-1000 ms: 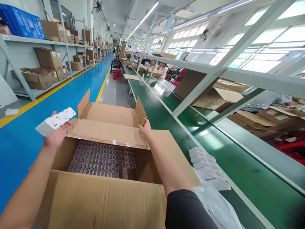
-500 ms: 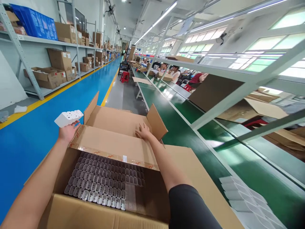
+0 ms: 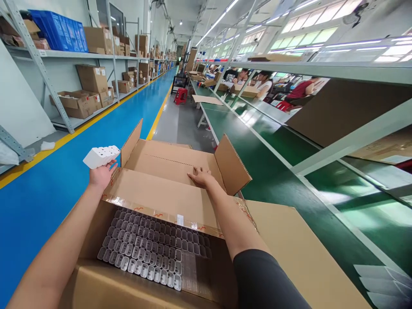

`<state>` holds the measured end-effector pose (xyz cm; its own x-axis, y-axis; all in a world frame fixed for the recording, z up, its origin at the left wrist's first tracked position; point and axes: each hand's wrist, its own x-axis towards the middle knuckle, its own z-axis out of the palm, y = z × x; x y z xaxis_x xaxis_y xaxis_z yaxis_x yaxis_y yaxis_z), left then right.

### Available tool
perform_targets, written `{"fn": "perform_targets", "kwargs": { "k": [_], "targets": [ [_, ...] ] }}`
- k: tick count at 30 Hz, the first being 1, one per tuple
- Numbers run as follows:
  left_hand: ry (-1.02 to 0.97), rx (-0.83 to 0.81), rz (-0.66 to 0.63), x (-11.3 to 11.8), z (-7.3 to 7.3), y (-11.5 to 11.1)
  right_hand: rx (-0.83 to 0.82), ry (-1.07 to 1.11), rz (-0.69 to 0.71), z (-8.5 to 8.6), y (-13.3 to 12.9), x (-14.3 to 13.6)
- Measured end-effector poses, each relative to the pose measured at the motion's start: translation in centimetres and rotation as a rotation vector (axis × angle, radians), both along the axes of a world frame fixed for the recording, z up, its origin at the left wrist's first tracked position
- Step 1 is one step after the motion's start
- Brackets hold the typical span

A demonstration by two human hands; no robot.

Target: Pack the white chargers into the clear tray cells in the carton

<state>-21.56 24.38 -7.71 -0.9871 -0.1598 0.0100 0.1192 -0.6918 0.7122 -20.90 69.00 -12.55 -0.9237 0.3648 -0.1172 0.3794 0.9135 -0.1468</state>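
My left hand (image 3: 101,175) holds a white block of joined plastic cups (image 3: 101,157) out to the left, beside the far carton's upright flap (image 3: 131,142). My right hand (image 3: 201,177) is over the far carton's inner cardboard flap (image 3: 167,165), its fingers bent and gripping at the flap's edge; the fingertips are partly hidden. Below my arms, an open carton (image 3: 106,281) contains rows of small whitish plastic cups (image 3: 144,244), packed with their openings up. Bare cardboard (image 3: 196,270) shows at the right inside it. A taped flap (image 3: 161,193) covers its far part.
A green-topped bench (image 3: 267,171) with white metal framing runs along the right, with more white plastic pieces (image 3: 383,283) at its near corner. Shelves (image 3: 64,53) with cartons and a blue bin (image 3: 59,30) line the left. Ahead stands a red stool (image 3: 180,96); people sit beyond the bench.
My right hand's fingers have gone from spread flat to bent at the flap, where a gap line now shows. The view has turned right; my left hand still holds the white block.
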Motion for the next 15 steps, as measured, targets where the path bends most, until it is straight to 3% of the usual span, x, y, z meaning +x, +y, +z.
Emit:
{"fn": "perform_targets", "kwargs": {
  "k": [5,15],
  "targets": [
    [-0.030,0.065,0.010,-0.8,0.0,1.1,0.001,0.022,-0.067,0.7,-1.1,1.0],
    [-0.050,0.073,0.047,-0.9,-0.7,-1.1,0.036,0.127,-0.089,1.1,-0.3,0.9]
  ]
}}
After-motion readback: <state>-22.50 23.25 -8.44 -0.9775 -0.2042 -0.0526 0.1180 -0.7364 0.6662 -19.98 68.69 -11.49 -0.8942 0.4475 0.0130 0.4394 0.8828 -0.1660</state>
